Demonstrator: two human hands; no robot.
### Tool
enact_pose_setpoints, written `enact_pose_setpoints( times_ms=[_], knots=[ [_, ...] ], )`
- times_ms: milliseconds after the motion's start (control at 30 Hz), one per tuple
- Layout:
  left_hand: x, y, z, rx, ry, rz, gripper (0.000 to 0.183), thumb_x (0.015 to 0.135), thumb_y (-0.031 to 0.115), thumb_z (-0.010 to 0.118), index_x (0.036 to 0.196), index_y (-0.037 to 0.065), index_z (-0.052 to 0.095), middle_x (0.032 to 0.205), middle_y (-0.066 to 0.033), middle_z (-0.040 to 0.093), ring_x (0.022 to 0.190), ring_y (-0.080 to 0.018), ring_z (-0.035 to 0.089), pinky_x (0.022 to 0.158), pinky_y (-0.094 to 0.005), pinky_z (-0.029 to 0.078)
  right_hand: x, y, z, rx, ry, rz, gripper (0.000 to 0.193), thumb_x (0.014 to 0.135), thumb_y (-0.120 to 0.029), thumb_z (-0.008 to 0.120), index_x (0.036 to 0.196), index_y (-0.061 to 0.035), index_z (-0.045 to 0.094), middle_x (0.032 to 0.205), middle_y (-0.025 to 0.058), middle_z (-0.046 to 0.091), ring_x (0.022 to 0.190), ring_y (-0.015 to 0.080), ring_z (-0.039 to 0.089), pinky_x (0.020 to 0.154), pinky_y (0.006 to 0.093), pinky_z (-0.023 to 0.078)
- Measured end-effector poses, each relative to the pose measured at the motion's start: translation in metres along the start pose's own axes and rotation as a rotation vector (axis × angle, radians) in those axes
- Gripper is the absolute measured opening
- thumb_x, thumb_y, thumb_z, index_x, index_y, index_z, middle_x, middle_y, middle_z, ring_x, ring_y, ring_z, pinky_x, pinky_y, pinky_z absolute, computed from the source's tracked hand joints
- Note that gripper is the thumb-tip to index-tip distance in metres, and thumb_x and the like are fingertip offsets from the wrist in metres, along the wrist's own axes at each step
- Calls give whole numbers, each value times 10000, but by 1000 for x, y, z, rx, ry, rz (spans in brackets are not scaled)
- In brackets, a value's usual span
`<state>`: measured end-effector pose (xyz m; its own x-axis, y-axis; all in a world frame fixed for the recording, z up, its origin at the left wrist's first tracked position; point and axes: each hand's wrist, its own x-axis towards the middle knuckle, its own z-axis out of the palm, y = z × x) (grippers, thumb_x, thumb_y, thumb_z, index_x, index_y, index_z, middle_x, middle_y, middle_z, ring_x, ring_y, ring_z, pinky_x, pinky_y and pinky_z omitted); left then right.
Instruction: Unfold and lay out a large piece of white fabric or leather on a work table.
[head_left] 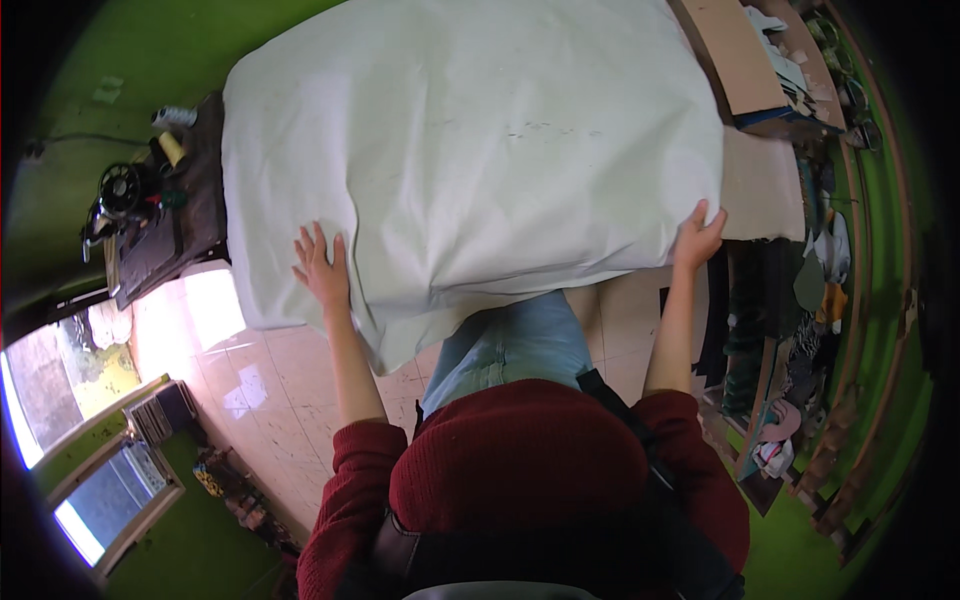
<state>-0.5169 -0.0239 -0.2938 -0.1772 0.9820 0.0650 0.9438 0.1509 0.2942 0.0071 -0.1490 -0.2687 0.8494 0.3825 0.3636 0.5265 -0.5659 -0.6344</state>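
Observation:
A large, pale whitish-green sheet of smooth, leather-like material is spread before me, wrinkled along its near part. Its near edge hangs loose, and a raised fold runs beside my left hand. That hand lies flat on the sheet's left part with the fingers spread. At the near right corner, my right hand grips the sheet's edge, thumb on the upper side; part of its fingers is hidden. A few dark marks show on the sheet's surface.
Left of the sheet stands a dark sewing-machine table with a black handwheel and thread cones. A cardboard box of scraps sits at the far right, above a beige board. Cluttered shelves line the right wall.

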Motion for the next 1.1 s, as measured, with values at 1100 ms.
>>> enact_pose_setpoints(
  times_ms=[1100],
  knots=[
    [-5,20,-3,-166,140,62,288,859,294,514,1048,106,621,1175,-41,543,1226,-290,355,1030,-466,164,80,108,-32,139,-349,193,415,689,-309,730,899,37,639,814,91,651,711,141,584,690,274,461]
  ],
)
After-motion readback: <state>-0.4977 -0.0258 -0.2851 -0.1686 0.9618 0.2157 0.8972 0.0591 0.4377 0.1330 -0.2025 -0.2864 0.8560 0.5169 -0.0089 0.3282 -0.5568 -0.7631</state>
